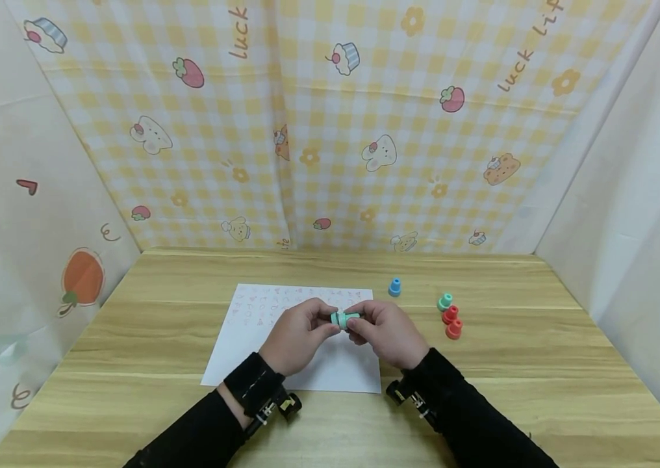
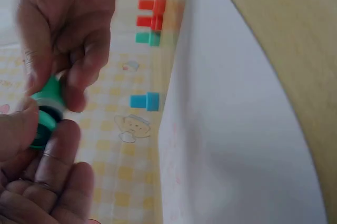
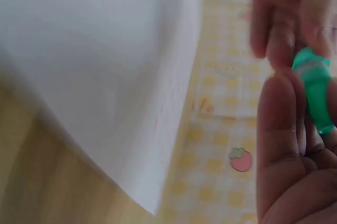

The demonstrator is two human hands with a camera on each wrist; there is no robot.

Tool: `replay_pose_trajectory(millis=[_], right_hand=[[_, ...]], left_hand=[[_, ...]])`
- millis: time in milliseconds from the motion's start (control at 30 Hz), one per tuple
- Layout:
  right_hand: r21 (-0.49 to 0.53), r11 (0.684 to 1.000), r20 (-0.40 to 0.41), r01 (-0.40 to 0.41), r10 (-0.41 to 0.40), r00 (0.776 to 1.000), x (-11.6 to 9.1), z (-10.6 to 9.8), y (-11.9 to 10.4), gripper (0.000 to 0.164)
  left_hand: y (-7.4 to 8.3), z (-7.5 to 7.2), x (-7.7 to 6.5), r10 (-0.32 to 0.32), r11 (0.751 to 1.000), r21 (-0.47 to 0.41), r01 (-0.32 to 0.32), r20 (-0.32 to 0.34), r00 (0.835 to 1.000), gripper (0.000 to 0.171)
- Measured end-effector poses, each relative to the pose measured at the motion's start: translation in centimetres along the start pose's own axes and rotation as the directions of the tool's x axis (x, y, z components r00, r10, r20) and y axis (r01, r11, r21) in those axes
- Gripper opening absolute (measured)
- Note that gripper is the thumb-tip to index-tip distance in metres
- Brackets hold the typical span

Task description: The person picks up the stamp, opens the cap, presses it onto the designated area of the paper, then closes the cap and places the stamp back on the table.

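Both hands meet over the right part of a white sheet of paper (image 1: pixel 236 357) and hold a small green toy stamp (image 1: pixel 342 319) between them. The left hand (image 1: pixel 295 338) pinches its wider, cap-like end with thumb and fingers. The narrower handle end is gripped by the right hand (image 1: pixel 394 333). In the left wrist view a pale band shows on the green stamp (image 2: pixel 51 100) between the two grips, beside a dark patch. Whether the cap is on or apart is hard to tell. Fingers partly cover the stamp in every view.
To the right of the paper stand a blue stamp (image 1: pixel 395 287), another green stamp (image 1: pixel 445 301) and two red stamps (image 1: pixel 450 314). Faint reddish prints in rows mark the paper's upper part. A checked cloth (image 1: pixel 330 130) hangs behind the wooden table (image 1: pixel 131 344).
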State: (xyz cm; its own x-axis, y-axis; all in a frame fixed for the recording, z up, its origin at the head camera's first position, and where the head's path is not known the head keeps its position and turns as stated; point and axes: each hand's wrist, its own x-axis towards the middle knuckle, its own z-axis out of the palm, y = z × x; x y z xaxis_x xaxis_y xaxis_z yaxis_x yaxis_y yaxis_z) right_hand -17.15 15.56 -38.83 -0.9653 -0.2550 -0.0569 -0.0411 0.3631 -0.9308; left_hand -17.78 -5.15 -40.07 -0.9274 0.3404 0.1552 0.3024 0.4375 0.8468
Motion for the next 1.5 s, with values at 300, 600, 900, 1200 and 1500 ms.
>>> replay_pose_trajectory(millis=[300,600,900,1200,1500], right_hand=[[-0.054,0.997,-0.148,-0.061,0.052,0.988,0.4,-1.5,0.1,0.025],[-0.366,0.928,-0.218,-0.069,-0.013,0.976,2.1,-3.2,-0.4,0.033],[-0.555,0.829,-0.142,-0.064,-0.019,0.990,4.9,-3.3,-0.7,0.018],[-0.668,0.743,-0.086,-0.043,-0.020,0.996,6.6,-2.7,0.0,0.021],[-0.703,0.709,-0.062,-0.049,0.007,0.998,7.3,-2.5,0.6,0.013]], left_hand=[[-0.2,-0.8,0.1,-0.009,0.995,0.100,0.015,-0.060,0.998,0.022],[-0.4,-1.0,0.2,-0.040,0.993,0.105,0.046,-0.061,0.997,0.024],[-0.5,-1.0,0.2,-0.053,0.995,0.087,0.058,-0.054,0.997,0.023],[-0.3,-1.0,0.1,-0.060,0.995,0.079,0.064,-0.056,0.997,0.022],[-0.3,-1.0,0.1,-0.069,0.994,0.084,0.073,-0.061,0.996,0.021]])
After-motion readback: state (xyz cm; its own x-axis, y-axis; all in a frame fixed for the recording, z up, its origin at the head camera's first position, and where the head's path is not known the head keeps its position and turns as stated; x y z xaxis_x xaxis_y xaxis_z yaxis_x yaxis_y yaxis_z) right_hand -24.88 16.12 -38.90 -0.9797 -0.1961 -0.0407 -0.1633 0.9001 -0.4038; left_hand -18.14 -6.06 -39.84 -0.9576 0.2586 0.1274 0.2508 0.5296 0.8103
